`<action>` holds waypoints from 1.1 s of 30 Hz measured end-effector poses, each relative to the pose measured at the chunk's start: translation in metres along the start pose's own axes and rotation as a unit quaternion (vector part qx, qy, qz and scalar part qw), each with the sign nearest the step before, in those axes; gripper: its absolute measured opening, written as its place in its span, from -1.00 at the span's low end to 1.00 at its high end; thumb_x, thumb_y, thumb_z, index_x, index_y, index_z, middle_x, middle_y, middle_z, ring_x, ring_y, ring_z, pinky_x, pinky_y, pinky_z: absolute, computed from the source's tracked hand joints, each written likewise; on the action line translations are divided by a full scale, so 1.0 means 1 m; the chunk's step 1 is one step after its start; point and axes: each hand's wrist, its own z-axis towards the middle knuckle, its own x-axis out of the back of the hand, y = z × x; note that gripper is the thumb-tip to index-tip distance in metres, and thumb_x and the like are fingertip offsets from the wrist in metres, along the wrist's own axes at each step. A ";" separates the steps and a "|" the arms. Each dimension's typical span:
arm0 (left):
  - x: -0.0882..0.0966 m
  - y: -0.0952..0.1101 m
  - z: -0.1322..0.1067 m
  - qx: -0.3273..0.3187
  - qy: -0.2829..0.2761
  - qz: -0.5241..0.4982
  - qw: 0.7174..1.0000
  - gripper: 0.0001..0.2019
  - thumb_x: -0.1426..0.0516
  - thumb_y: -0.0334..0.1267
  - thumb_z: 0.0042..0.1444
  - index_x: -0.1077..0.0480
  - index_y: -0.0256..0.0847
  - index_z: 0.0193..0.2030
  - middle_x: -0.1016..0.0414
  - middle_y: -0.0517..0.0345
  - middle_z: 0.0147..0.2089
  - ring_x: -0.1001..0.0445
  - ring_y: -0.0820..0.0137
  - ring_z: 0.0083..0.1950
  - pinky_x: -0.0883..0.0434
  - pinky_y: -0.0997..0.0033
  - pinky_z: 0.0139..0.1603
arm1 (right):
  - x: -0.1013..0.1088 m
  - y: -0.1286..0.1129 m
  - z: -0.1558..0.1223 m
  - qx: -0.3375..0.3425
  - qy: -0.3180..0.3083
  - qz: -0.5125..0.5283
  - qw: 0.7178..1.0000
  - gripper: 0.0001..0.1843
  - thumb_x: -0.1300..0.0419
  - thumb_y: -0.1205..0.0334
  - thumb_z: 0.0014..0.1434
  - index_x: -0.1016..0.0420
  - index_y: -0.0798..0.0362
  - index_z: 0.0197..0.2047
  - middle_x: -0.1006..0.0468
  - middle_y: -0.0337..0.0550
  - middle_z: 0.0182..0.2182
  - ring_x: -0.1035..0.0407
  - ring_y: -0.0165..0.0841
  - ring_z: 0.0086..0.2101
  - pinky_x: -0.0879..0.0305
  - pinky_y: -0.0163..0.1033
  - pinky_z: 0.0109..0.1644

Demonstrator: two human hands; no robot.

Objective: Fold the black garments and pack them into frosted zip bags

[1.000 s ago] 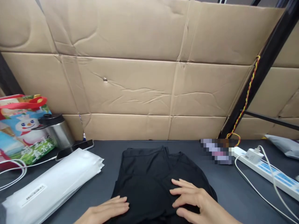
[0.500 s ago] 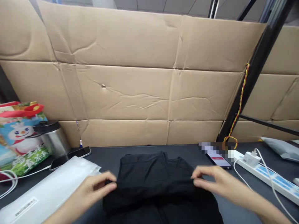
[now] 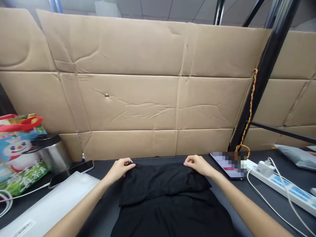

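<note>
A black garment point(image 3: 163, 214) lies on the dark table in front of me, with a folded section point(image 3: 158, 181) across its far part. My left hand point(image 3: 121, 169) pinches the far left corner between thumb and fingers. At the far right corner, my right hand point(image 3: 197, 164) pinches the same edge. Between the two hands that edge runs nearly straight. The garment's near end passes out of the bottom of the view, and what kind of garment it is cannot be made out.
A white plastic mailer point(image 3: 66, 200), a phone point(image 3: 71, 172), a steel jug point(image 3: 55, 153) and a snowman-print bag point(image 3: 21, 154) stand or lie left. Right are another phone point(image 3: 225, 166), a power strip point(image 3: 283, 184) and cables. A cardboard wall point(image 3: 138, 98) closes off the back.
Both hands have moved away from me and closer together, carrying the pinched edge to the garment's far end. The notched part visible there before is now covered. The view has shifted slightly.
</note>
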 end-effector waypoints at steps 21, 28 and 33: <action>-0.024 -0.005 -0.053 -0.070 -0.099 0.251 0.960 -0.52 0.21 -0.14 0.35 0.10 -0.09 0.39 0.11 0.11 0.41 0.16 0.20 0.40 0.09 -0.05 0.31 | -0.030 0.000 -0.071 -0.033 -0.059 -0.088 0.994 -0.28 0.20 -0.20 0.27 -0.02 0.09 0.34 -0.01 -0.08 0.31 0.13 -0.22 0.28 0.23 -0.02 0.34; -0.037 0.054 -0.045 -0.114 -0.066 0.282 0.950 -0.42 0.16 0.01 0.33 0.00 -0.29 0.36 0.09 -0.06 0.40 0.25 0.08 0.41 0.22 -0.12 0.32 | -0.003 0.001 -0.077 -0.079 -0.046 0.024 0.996 -0.22 0.08 -0.27 0.19 -0.09 0.06 0.31 -0.10 -0.11 0.29 0.03 -0.21 0.26 0.17 -0.09 0.33; -0.091 0.127 -0.032 -0.291 -0.146 0.165 0.931 -0.37 0.15 0.09 0.31 0.08 -0.24 0.39 0.10 0.00 0.41 0.24 0.23 0.42 0.16 0.12 0.37 | 0.005 0.012 -0.076 -0.080 -0.025 0.055 0.995 -0.29 0.08 -0.23 0.21 -0.17 0.03 0.27 -0.17 -0.12 0.26 -0.03 -0.21 0.24 0.16 -0.07 0.33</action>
